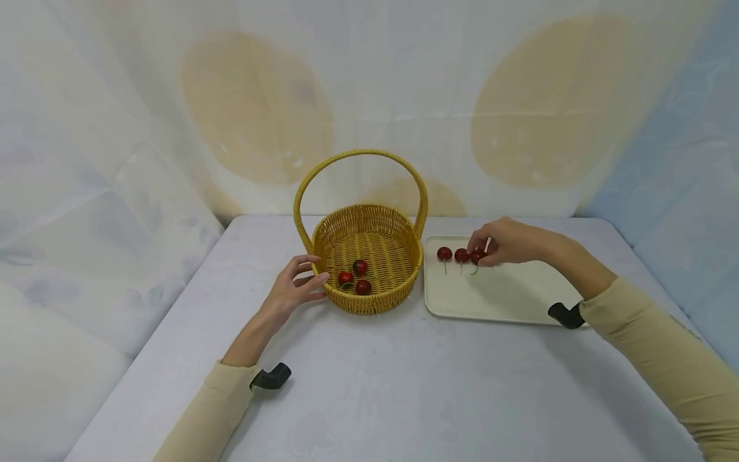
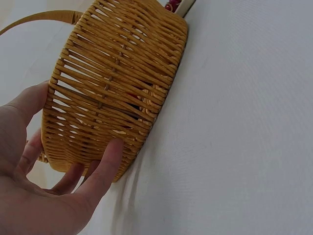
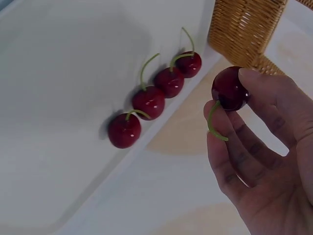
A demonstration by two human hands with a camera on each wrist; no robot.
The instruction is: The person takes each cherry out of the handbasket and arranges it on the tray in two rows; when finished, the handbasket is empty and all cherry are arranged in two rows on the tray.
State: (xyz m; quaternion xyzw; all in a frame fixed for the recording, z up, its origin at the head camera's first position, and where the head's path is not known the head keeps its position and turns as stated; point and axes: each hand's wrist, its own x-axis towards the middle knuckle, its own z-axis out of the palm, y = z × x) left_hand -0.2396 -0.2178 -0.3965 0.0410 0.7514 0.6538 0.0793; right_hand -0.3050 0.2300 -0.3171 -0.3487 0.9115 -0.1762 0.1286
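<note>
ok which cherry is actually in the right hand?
The cherry pinched at the right hand's fingertips, lifted clear of the tray. The other four lie in a row on the tray, untouched.

The head camera looks forward and down from the near side, taking in the whole table point(image 1: 404, 385). The left wrist camera sits close behind the palm, facing the wicker basket point(image 2: 112, 88) wall. The right wrist camera looks closely over the fingers at the white tray point(image 3: 58, 73). All three views share the basket.
</note>
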